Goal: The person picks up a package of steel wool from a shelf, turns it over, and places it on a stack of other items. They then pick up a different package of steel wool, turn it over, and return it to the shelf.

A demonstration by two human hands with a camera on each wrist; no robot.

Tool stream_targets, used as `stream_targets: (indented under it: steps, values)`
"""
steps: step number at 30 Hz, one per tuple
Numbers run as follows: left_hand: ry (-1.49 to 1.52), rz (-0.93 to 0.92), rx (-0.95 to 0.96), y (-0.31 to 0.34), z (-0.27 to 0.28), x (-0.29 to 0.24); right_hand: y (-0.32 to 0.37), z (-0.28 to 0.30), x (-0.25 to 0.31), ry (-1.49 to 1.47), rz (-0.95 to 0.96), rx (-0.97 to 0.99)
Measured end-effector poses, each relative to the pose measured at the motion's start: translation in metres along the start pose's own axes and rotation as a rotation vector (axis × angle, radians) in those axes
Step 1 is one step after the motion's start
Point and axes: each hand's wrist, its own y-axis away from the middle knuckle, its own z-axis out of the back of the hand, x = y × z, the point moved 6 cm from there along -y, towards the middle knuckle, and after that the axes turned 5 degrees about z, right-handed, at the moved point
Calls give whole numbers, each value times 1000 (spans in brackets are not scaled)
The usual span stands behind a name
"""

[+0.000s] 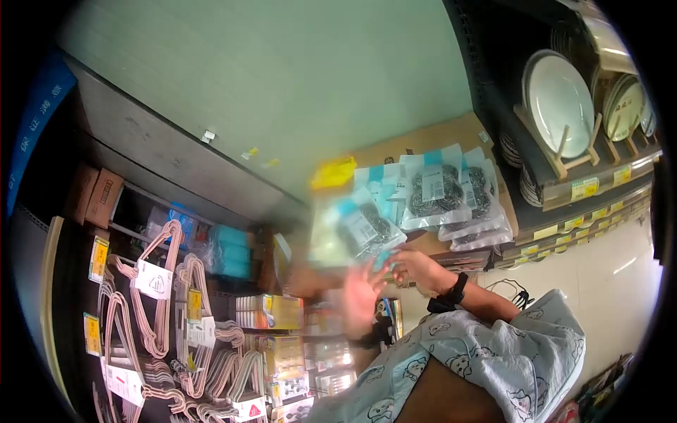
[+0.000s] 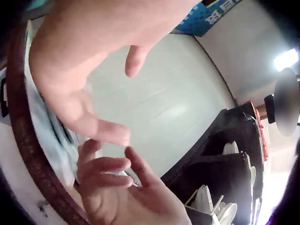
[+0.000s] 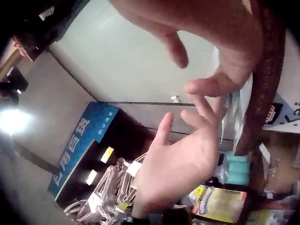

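In the head view my left hand [image 1: 360, 299], blurred, and my right hand [image 1: 417, 271] meet in front of the nearest clear pack of dark wiry scourers [image 1: 368, 227]. A small patch of teal shows between the fingertips. The left wrist view has my left hand [image 2: 70, 89] above, thumb apart from the fingers, and my right hand [image 2: 126, 199] below with loosely bent fingers. In the right wrist view the fingertips of both hands come close together, and nothing shows gripped. More scourer packs [image 1: 436, 190] lie on a cardboard sheet [image 1: 451, 134] beyond the hands.
Plates on wooden racks [image 1: 560, 106] stand on shelves at the right. Bundles of hangers [image 1: 151, 296] hang at the left. A yellow packet [image 1: 333, 172] lies beside the scourer packs, before a pale green panel [image 1: 282, 77]. Boxed goods [image 1: 268, 312] fill the lower shelves.
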Motion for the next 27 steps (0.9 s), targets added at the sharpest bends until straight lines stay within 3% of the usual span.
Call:
stream_targets:
  steps: [1, 3, 6, 9, 12, 15, 17, 18, 21, 23, 26, 27]
  values:
    - [21, 8, -19, -3, 10, 9, -1, 3, -1, 89, 2, -14]
    - [129, 2, 3, -1, 22, 20, -7, 21, -19, -12, -73, -38]
    - [228, -1, -178, 6, 34, 26, -14, 32, -21, 13, -88, -7]
    - [43, -115, -193, 13, 42, 23, -14, 36, -26, 98, -111, 6]
    - [232, -94, -125, 23, 38, 21, -11, 37, -39, 205, -50, 80]
    - [-141, -269, -77, 36, 55, 34, -2, 24, -50, 194, -157, 119]
    - [44, -212, -123, 69, 19, 30, 10, 11, -56, 338, -92, 200]
    - [-18, -223, -165, 83, 23, 37, 16, 1, -58, 410, -60, 248]
    - [5, -274, -259, 133, 18, 54, 43, -26, -78, 310, -227, 158]
    - [9, -366, -332, 181, 12, 63, 60, -47, -91, 546, -103, 370]
    - [-157, -491, -488, 253, 66, 103, 89, -72, -135, 722, -135, 556]
    - [-33, -541, -518, 285, 74, 118, 102, -71, -161, 537, -315, 477]
